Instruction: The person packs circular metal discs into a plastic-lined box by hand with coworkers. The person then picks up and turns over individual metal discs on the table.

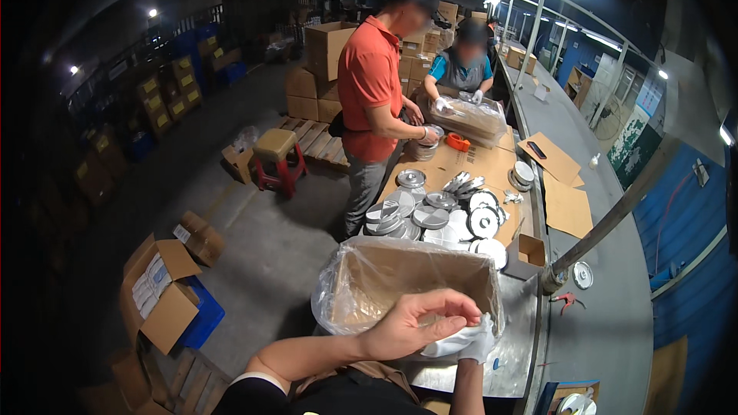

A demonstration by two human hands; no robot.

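Note:
Above the near end of a cardboard box lined with clear plastic (415, 257), my two hands are close together. My left hand (427, 319) is bare, its fingers curved and its thumb apart from them, with nothing visible between them. My right hand (478, 342) wears a white glove and is just beneath and right of the left fingertips. It grips a piece of white cloth (446, 343) that looks like a loose glove, partly hidden under my left hand. Past the box lies a pile of round grey and white discs (430, 215), some with dark rims.
Across the table, a person in an orange shirt (373, 69) handles stacked discs; another person (465, 69) works at a plastic-lined box (469, 119). Right of the pile stand a small carton (526, 256) and a pole (607, 223). Red-handled pliers (567, 302) lie on the grey bench.

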